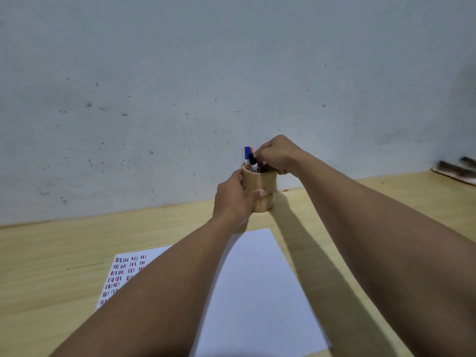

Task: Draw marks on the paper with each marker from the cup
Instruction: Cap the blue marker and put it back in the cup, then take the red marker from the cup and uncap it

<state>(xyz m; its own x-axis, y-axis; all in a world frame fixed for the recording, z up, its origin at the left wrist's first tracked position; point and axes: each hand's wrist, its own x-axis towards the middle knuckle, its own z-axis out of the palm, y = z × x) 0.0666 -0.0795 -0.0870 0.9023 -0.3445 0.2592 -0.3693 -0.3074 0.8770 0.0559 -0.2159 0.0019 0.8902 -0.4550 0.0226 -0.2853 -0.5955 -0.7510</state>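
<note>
A wooden cup (265, 185) stands on the table near the wall. My left hand (233, 200) is wrapped around its left side, thumb across the front. Markers stick up out of the cup: a blue-capped marker (247, 153), a black-capped marker (253, 162) and a red cap partly hidden behind them. My right hand (277, 154) hovers over the cup's rim, fingertips pinched at the marker tops; which marker they grip is hidden. A blank white sheet (260, 292) lies in front of the cup.
A second sheet (123, 273) covered with rows of red and dark marks lies to the left, partly under my left forearm. The wooden table (51, 253) meets a grey wall. A dark brush-like object (456, 168) rests at the far right edge.
</note>
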